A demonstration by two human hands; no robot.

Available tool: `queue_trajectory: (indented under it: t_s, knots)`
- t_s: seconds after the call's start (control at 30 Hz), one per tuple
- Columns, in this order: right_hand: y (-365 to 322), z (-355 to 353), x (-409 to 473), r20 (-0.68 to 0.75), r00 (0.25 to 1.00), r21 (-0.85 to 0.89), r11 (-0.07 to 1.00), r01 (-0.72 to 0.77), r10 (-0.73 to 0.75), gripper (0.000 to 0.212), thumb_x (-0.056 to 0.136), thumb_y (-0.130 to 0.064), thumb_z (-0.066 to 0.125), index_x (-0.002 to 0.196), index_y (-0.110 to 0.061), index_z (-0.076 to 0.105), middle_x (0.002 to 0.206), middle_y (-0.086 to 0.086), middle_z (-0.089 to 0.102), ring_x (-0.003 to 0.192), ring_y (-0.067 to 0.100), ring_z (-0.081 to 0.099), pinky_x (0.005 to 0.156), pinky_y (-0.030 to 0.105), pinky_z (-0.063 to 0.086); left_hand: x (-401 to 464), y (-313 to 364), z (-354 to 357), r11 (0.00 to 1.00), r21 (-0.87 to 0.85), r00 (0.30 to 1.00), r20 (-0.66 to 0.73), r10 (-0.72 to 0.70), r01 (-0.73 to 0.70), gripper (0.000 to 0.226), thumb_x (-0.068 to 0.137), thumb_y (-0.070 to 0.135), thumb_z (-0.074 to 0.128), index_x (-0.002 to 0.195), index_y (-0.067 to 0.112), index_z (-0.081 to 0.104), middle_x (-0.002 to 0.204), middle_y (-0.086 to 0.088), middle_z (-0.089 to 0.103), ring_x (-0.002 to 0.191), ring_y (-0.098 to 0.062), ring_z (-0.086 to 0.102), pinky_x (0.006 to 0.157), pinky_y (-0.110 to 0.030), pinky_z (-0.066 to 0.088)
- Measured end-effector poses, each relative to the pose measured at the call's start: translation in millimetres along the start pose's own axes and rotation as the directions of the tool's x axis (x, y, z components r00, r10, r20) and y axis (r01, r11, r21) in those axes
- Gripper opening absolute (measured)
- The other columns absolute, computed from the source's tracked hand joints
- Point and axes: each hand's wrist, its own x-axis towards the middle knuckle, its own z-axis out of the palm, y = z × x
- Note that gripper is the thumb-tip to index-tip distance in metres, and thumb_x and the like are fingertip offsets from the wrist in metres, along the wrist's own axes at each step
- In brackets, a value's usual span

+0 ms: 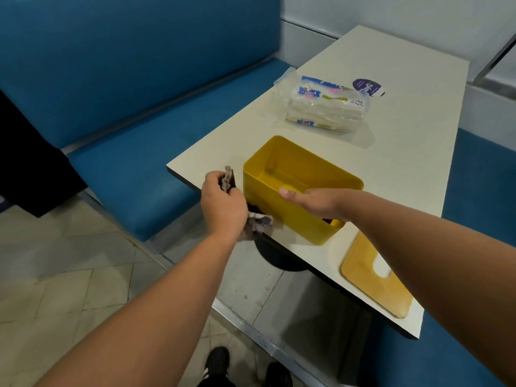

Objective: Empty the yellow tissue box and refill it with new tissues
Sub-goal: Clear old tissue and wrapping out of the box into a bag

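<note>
The yellow tissue box (279, 163) stands lidless near the table's left corner, and the part of its inside that shows is bare. My right hand (312, 203) grips its near rim, thumb along the top edge. My left hand (223, 205), just left of the box at the table's edge, holds a crumpled wad of old tissues (258, 223) that sticks out above and below my fist. The box's wooden lid (377, 277), with its slot, lies flat on the table near me. A plastic-wrapped pack of new tissues (326, 103) lies farther back on the table.
The cream table (405, 152) has a purple round sticker (367, 86) behind the pack. A blue bench seat (134, 169) runs along the left, with another blue seat (480, 191) on the right. Tiled floor and my shoes (243, 367) are below.
</note>
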Motion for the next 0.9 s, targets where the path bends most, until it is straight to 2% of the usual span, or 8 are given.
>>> queue_trajectory:
  t_s: [0.1, 0.2, 0.27, 0.4, 0.5, 0.6, 0.73, 0.9]
  knots:
    - [-3, -2, 2, 0.013, 1.000, 0.068, 0.998, -0.019, 0.018, 0.120, 0.058, -0.095, 0.032, 0.151, -0.020, 0.029, 0.154, 0.009, 0.033, 0.138, 0.034, 0.034, 0.112, 0.055, 0.028, 24, 11, -20, 0.998, 0.058, 0.998, 0.052, 0.021, -0.024, 0.029, 0.092, 0.005, 0.046, 0.111, 0.024, 0.059, 0.102, 0.002, 0.060, 0.091, -0.018, 0.055, 0.076, -0.030, 0.052]
    - [-10, -6, -4, -0.059, 0.997, 0.103, 0.993, 0.054, -0.048, 0.087, 0.077, -0.080, 0.036, 0.139, -0.020, 0.048, 0.134, 0.006, 0.055, 0.120, 0.025, 0.053, 0.101, 0.044, 0.041, 51, 25, -33, 0.977, 0.169, 0.981, 0.162, 0.105, -0.133, 0.017, 0.089, 0.019, 0.051, 0.093, 0.026, 0.066, 0.087, 0.010, 0.063, 0.086, -0.017, 0.058, 0.069, -0.028, 0.047]
    - [-10, -10, -8, -0.268, 0.954, 0.038, 0.989, 0.146, -0.131, 0.057, 0.089, -0.065, 0.044, 0.122, -0.022, 0.061, 0.112, 0.001, 0.067, 0.099, 0.016, 0.062, 0.087, 0.034, 0.049, 61, 35, -36, 0.944, 0.249, 0.962, 0.219, 0.162, -0.215, 0.014, 0.086, 0.025, 0.056, 0.093, 0.028, 0.068, 0.083, 0.017, 0.061, 0.085, -0.013, 0.057, 0.065, -0.025, 0.041]
    - [8, -17, -19, -0.780, 0.625, -0.104, 0.989, -0.101, -0.018, 0.026, 0.090, -0.040, 0.053, 0.106, -0.020, 0.057, 0.095, 0.007, 0.062, 0.084, 0.025, 0.055, 0.070, 0.035, 0.048, 72, 54, -31, 0.873, 0.316, 0.899, 0.358, 0.253, -0.371, 0.025, 0.086, 0.022, 0.057, 0.107, 0.024, 0.071, 0.101, 0.007, 0.065, 0.087, -0.013, 0.053, 0.073, -0.025, 0.042]
    - [28, -15, -36, -0.830, 0.517, 0.021, 0.939, -0.345, 0.209, 0.034, 0.088, -0.038, 0.051, 0.107, -0.011, 0.046, 0.088, 0.008, 0.056, 0.081, 0.028, 0.057, 0.067, 0.040, 0.051, 70, 60, -23, 0.820, 0.373, 0.858, 0.450, 0.249, -0.434, 0.026, 0.089, 0.018, 0.053, 0.110, 0.015, 0.068, 0.102, -0.003, 0.065, 0.087, -0.020, 0.053, 0.073, -0.028, 0.044]
    - [40, -9, -44, -0.735, 0.585, 0.064, 0.894, -0.443, 0.343, 0.031, 0.087, -0.036, 0.052, 0.085, -0.005, 0.055, 0.077, 0.005, 0.058, 0.070, 0.023, 0.058, 0.058, 0.033, 0.046, 65, 60, -17, 0.780, 0.416, 0.833, 0.501, 0.233, -0.468, 0.023, 0.090, 0.017, 0.051, 0.104, 0.010, 0.067, 0.100, -0.008, 0.066, 0.083, -0.022, 0.054, 0.070, -0.030, 0.042]
    - [39, -3, -41, -0.592, 0.711, 0.159, 0.920, -0.359, 0.380, 0.025, 0.086, -0.021, 0.050, 0.069, -0.005, 0.061, 0.063, 0.009, 0.066, 0.056, 0.024, 0.064, 0.061, 0.033, 0.056, 64, 62, -14, 0.785, 0.426, 0.832, 0.518, 0.197, -0.450, 0.022, 0.090, 0.015, 0.050, 0.101, 0.008, 0.067, 0.095, -0.008, 0.066, 0.081, -0.024, 0.054, 0.068, -0.030, 0.042]
    - [42, -13, -32, -0.568, 0.749, 0.274, 0.936, -0.220, 0.342, 0.023, 0.087, -0.002, 0.052, 0.064, -0.003, 0.056, 0.062, 0.013, 0.062, 0.055, 0.024, 0.061, 0.059, 0.033, 0.056, 60, 63, -16, 0.918, 0.310, 0.888, 0.452, 0.088, -0.248, 0.023, 0.093, 0.019, 0.050, 0.094, 0.003, 0.068, 0.089, -0.011, 0.066, 0.077, -0.024, 0.054, 0.061, -0.032, 0.043]
